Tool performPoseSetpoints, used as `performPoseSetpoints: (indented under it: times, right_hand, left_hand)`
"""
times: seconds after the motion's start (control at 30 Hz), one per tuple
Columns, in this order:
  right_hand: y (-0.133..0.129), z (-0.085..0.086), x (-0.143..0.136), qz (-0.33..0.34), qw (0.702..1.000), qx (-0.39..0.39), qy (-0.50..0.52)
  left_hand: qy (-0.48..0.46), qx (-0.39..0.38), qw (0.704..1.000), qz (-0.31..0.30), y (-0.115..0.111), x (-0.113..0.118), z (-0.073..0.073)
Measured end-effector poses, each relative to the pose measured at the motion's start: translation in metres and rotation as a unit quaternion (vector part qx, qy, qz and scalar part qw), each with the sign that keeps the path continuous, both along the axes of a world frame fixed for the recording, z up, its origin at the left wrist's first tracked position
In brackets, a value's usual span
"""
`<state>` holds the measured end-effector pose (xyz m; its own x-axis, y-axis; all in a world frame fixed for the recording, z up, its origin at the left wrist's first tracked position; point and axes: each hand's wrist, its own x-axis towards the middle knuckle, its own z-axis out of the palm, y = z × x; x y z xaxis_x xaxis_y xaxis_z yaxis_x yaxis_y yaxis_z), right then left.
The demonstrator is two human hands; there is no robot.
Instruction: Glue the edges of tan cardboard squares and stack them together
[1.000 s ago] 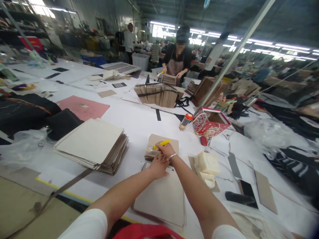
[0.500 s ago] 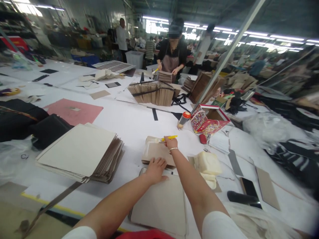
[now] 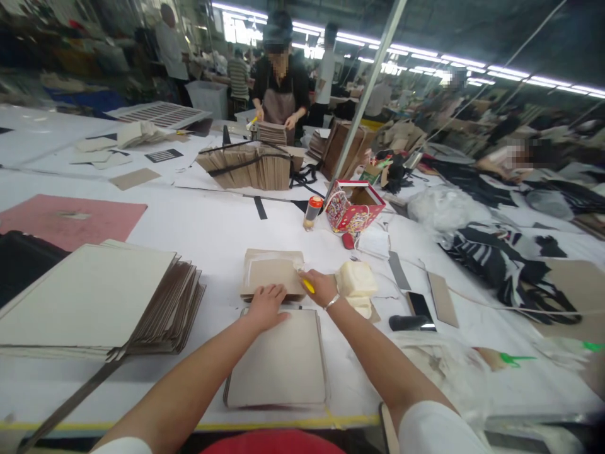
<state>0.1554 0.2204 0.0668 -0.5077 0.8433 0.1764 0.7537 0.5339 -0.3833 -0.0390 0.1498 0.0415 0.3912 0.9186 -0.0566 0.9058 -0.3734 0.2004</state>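
My left hand (image 3: 268,307) lies flat, fingers stretched, on the near edge of a small stack of brown boards (image 3: 271,268). My right hand (image 3: 322,289) is closed around a yellow-handled brush (image 3: 308,285), its tip at the stack's right edge. A whitish wet-looking band runs along the top board's far and left edges. Close to me, partly under my left wrist, lies a stack of larger grey boards (image 3: 283,366). A thick, uneven stack of grey boards (image 3: 89,290) stands to the left. Just right of my right hand sits a pale yellow block (image 3: 357,279), perhaps foam.
Ahead are an orange-capped bottle (image 3: 312,212) and a red patterned box (image 3: 357,208). A black phone (image 3: 420,309) and a dark cylinder (image 3: 410,323) lie right. A pink sheet (image 3: 75,221) is left. Across the table a co-worker (image 3: 281,88) handles boards behind a strapped bundle (image 3: 250,167).
My right hand has moved the brush from the board's far edge to its right edge, and the handle now points toward me. My left hand stays on the stack. The view has turned right.
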Motion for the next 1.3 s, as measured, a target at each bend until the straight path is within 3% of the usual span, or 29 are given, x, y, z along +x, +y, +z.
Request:
performPoseSetpoints:
  times: [0.13,0.23,0.37,0.5,0.6,0.7,0.83,0.93,1.0,1.1,1.2,1.3]
  right_hand:
    - [-0.066,0.006,0.023,0.06,0.998,0.016,-0.023]
    - [-0.091,0.018,0.031,0.049,0.999,0.004,0.019]
    - [-0.087,0.035,0.024,-0.068,0.985,0.024,0.157]
    - [-0.078,0.042,0.012,-0.196,0.929,0.016,0.314]
    - [-0.086,0.041,0.011,-0.228,0.896,-0.016,0.38]
    - [-0.099,0.039,0.017,-0.213,0.886,-0.056,0.409]
    - [-0.111,0.04,0.022,-0.191,0.892,-0.083,0.401]
    - [-0.115,0.04,0.015,-0.196,0.901,-0.082,0.378]
    - [-0.117,0.039,0.004,-0.2,0.908,-0.074,0.362]
    - [-0.119,0.036,-0.016,-0.205,0.907,-0.084,0.359]
    - [-0.119,0.034,-0.028,-0.225,0.886,-0.102,0.392]
    - [-0.118,0.03,-0.025,-0.252,0.872,-0.091,0.411]
  left_hand:
    - [-0.002,0.003,1.0,-0.004,0.0,0.0,0.001]
    - [-0.003,0.004,1.0,0.008,0.005,0.002,0.004]
    - [0.02,0.012,0.999,0.047,0.021,0.005,0.011]
    - [0.037,-0.003,0.999,0.026,0.036,0.005,0.014]
    - [0.044,-0.009,0.999,0.012,0.037,0.003,0.015]
    - [0.051,-0.017,0.998,-0.012,0.032,0.002,0.02]
    - [0.058,0.004,0.998,-0.012,0.026,-0.004,0.048]
    - [-0.038,0.136,0.987,0.076,0.014,-0.017,0.088]
    - [-0.18,0.223,0.942,0.175,-0.001,-0.027,0.115]
    - [-0.419,0.197,0.839,0.285,-0.029,-0.031,0.136]
    - [-0.623,0.06,0.711,0.32,-0.057,-0.019,0.129]
    - [-0.73,-0.04,0.602,0.32,-0.08,-0.002,0.11]
